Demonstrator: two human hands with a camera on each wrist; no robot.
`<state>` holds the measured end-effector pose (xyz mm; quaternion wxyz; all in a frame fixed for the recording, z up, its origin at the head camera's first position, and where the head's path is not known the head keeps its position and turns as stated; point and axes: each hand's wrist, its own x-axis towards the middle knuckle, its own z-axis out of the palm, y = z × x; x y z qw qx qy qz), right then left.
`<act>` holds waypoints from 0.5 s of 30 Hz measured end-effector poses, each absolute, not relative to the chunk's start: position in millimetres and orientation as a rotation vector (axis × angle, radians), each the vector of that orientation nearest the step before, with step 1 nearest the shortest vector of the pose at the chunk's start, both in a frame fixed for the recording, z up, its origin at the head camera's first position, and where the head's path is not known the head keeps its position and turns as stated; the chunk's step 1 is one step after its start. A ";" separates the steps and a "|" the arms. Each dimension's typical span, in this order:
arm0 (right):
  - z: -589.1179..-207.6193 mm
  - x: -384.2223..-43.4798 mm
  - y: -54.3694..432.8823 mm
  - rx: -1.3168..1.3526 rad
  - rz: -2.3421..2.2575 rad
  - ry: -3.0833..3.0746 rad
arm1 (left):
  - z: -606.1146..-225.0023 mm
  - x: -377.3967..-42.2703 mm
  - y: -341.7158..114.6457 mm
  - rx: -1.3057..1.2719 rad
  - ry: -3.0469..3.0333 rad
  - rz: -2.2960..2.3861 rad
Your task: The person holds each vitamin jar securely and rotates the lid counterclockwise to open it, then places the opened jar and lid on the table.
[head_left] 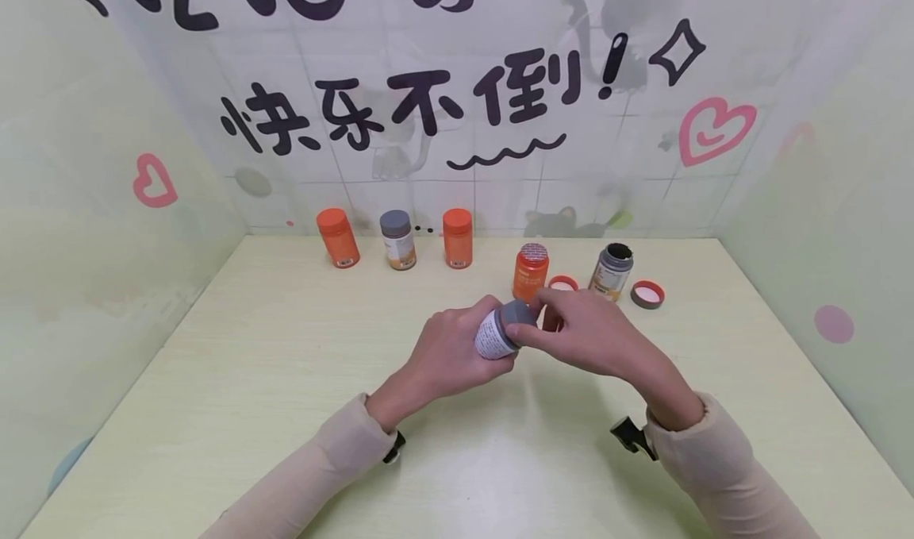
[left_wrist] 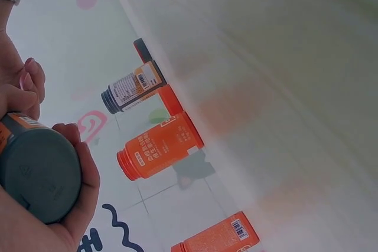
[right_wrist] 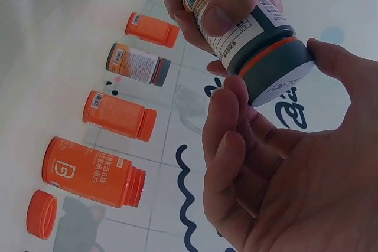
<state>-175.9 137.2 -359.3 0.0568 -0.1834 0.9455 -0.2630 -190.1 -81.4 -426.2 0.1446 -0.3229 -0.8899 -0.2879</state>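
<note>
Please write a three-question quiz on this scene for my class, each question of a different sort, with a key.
1. Multiple choice: what does the left grip hold?
A) an orange bottle
B) a grey bottle
C) a loose cap
2. True or false: in the head view, the uncapped grey bottle stands to the right of the uncapped orange bottle.
3. Count: how many bottles standing on the table have their caps on?

Key:
1. B.
2. True.
3. Three: the leftmost orange bottle, the capped grey bottle and the middle orange bottle.
</note>
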 end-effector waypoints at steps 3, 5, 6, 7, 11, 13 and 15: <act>-358.4 -175.7 137.0 -0.546 -0.792 2.865 | -426.4 -190.4 -81.9 -0.933 -2.558 -0.829; -358.1 -175.8 136.7 -0.532 -0.786 2.865 | -426.4 -190.5 -82.0 -0.936 -2.559 -0.829; -358.1 -175.9 136.5 -0.524 -0.785 2.866 | -426.4 -190.5 -82.1 -0.938 -2.561 -0.830; -358.3 -176.0 136.3 -0.518 -0.782 2.869 | -426.4 -190.4 -82.2 -0.939 -2.564 -0.832; -359.7 -176.1 135.9 -0.513 -0.783 2.881 | -426.2 -190.1 -82.2 -0.941 -2.572 -0.839; -360.7 -176.0 135.9 -0.521 -0.787 2.888 | -426.0 -189.6 -82.4 -0.941 -2.571 -0.842; -361.4 -175.7 135.8 -0.529 -0.790 2.890 | -425.8 -189.2 -82.5 -0.940 -2.570 -0.844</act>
